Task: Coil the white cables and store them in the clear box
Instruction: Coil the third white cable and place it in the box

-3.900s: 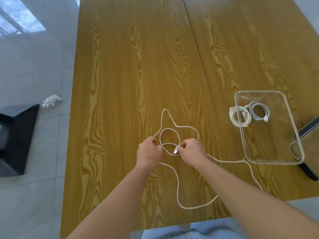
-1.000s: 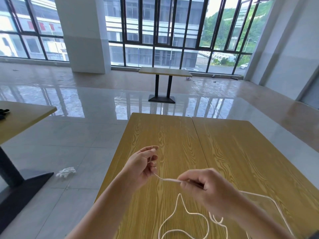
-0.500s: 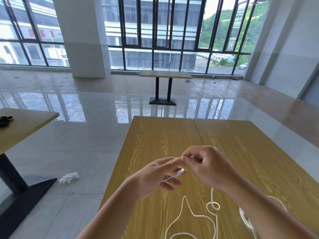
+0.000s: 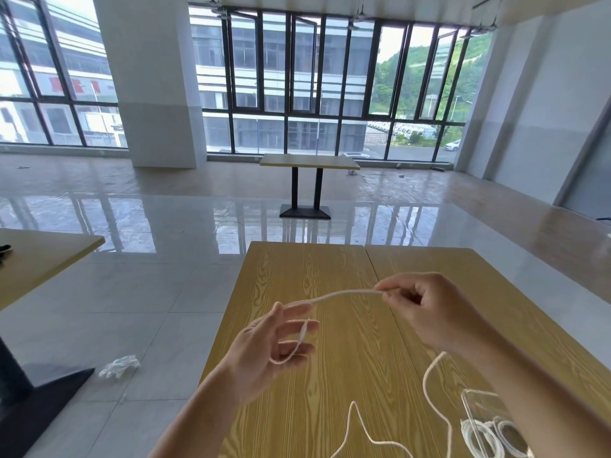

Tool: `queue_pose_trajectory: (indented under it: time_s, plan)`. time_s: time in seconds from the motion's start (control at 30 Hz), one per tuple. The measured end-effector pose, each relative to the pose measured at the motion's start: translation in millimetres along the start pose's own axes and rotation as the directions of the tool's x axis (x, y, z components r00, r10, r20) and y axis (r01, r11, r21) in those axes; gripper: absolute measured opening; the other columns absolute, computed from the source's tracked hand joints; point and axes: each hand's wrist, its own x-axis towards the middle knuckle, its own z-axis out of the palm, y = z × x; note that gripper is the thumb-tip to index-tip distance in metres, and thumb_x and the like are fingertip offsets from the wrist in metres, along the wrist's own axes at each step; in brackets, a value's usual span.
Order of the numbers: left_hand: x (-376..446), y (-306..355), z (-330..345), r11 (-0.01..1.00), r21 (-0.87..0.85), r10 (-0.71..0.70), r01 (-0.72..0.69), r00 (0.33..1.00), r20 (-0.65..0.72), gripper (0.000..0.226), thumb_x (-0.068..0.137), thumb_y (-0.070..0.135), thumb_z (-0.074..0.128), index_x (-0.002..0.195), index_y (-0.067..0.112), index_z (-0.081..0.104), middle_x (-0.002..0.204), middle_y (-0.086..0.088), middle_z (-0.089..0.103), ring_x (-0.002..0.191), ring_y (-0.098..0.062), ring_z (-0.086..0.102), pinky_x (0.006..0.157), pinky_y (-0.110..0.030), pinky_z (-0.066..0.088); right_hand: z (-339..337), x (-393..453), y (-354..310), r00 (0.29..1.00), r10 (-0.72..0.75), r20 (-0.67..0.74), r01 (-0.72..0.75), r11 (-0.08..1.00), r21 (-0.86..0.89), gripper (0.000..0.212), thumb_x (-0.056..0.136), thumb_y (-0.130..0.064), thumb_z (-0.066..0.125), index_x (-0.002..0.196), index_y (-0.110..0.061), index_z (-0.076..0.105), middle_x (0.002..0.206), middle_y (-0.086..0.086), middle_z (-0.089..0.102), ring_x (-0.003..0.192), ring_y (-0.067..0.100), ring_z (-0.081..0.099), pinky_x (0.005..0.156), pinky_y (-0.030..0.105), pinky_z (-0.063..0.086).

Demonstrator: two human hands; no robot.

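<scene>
Stretching between both hands — white cable looped over left hand, pinched by right hand.

The clear box — and coiled cables inside — run off the bottom edge.

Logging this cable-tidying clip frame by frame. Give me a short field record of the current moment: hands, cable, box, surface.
left hand: fingers spread, white cable looped around them
right hand: pinches the cable, raised above the table
cable: a span between the hands, the rest trails onto the wooden table
clear box: bottom right on the table, partly hidden by the right arm
coiled cables: already in the box
</scene>
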Motion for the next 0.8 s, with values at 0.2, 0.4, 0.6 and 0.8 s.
queue_pose_trajectory:
  time_s: [0.2, 0.4, 0.6, 0.8]
  plan:
    - [8.2, 5.4, 11.2, 0.957, -0.269, 0.061, -0.106, 0.984, -0.170, 0.048, 0.107, 0.035, 0.032, 0.118, 0.004, 0.066, 0.111, -0.021, 0.074, 0.084, -0.030, 0.073, 0.071, -0.038, 0.058, 28.1, -5.0, -5.5, 0.999, -0.039, 0.018, 0.040, 0.996, -0.081, 0.021, 0.098, -0.017, 0.058, 0.110, -0.026, 0.073, 0.046, -0.024, 0.056, 0.035, 0.004, 0.039, 0.038, 0.017, 0.034]
    - [22.5, -3.1, 15.0, 0.887, -0.445, -0.070, -0.124, 0.916, -0.394, 0.048, 0.105, 0.033, 0.042, 0.114, -0.008, 0.065, 0.091, -0.023, 0.072, 0.078, -0.030, 0.069, 0.072, -0.040, 0.059, 52.2, -23.4, -24.7, 0.974, -0.039, 0.222, 0.074, 0.986, -0.148, 0.023, 0.099, -0.024, 0.059, 0.117, -0.023, 0.072, 0.042, -0.037, 0.047, 0.040, -0.005, 0.050, 0.066, 0.018, 0.057]
    - [23.8, -12.6, 18.8, 0.820, -0.563, -0.154, -0.100, 0.910, -0.385, 0.047, 0.106, 0.034, 0.040, 0.119, -0.006, 0.060, 0.101, -0.033, 0.069, 0.091, -0.041, 0.068, 0.084, -0.049, 0.057, 68.3, -30.0, -27.1, 0.971, -0.004, 0.237, 0.043, 0.986, -0.161, 0.026, 0.099, -0.025, 0.057, 0.119, -0.021, 0.072, 0.042, -0.022, 0.050, 0.043, -0.008, 0.051, 0.055, 0.011, 0.042]
    - [23.1, -15.2, 21.6, 0.814, -0.579, -0.181, -0.055, 0.922, -0.343, 0.042, 0.102, 0.043, 0.044, 0.113, 0.007, 0.063, 0.097, -0.019, 0.058, 0.084, -0.033, 0.064, 0.080, -0.049, 0.056, 80.9, -37.7, -28.2, 0.948, 0.022, 0.316, 0.024, 0.990, -0.141, 0.030, 0.098, -0.027, 0.054, 0.124, -0.023, 0.068, 0.068, -0.021, 0.051, 0.060, -0.005, 0.052, 0.079, 0.020, 0.056]
